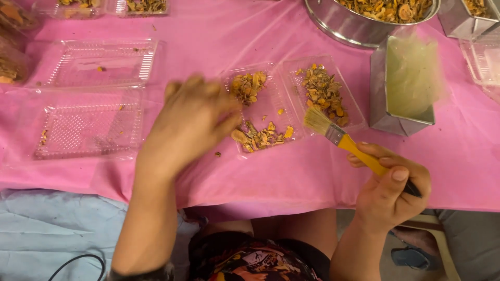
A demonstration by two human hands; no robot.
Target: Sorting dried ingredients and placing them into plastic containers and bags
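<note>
Your right hand (pixel 388 195) grips the yellow-handled brush (pixel 344 139) mid-handle, bristles ahead over the open clear tray (pixel 271 104). Your left hand (pixel 190 122), blurred, hovers by the dried flakes (pixel 260 136); grip unclear. Tray looks light, flimsy: hold its rim.

One head-worn camera looks steeply down, close over the pink table (pixel 271 171)

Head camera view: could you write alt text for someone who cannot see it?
A person's right hand holds a yellow-handled paintbrush beside an open clear plastic clamshell tray of dried orange-brown flakes, while the left hand reaches to the tray. It lies on a pink tablecloth among empty clear trays and metal containers.
</note>
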